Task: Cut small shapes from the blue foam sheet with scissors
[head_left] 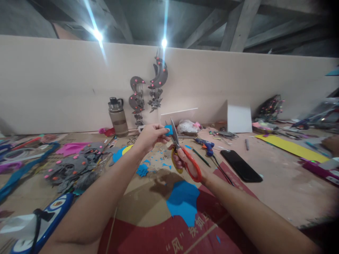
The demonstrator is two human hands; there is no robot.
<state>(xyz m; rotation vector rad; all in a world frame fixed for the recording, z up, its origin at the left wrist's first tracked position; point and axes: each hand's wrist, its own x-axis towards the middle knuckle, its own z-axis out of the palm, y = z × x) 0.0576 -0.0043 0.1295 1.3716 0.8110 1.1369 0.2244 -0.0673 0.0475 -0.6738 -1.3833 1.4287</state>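
Observation:
Between thumb and fingers, my left hand (153,137) pinches a small blue piece (168,130), which looks like felt or paper. My right hand (181,157) grips a pair of scissors (174,132) with one red and one yellow handle loop. The blades point up and stand apart, right beside the blue piece; whether they touch it I cannot tell. Below my hands lies a larger blue sheet (183,199) with cut edges, on red and brown cardboard (137,208). Small blue scraps and a blue flower-like cutout (142,170) are scattered to its upper left.
A water bottle (118,118) stands by the back wall, near hanging grey moon ornaments (159,76). On the right lie a phone (240,165), a blue glue gun (206,145), a pencil (201,157) and a yellow sheet (291,148). Grey felt pieces (71,167) are heaped left. Another person's hand (331,144) shows far right.

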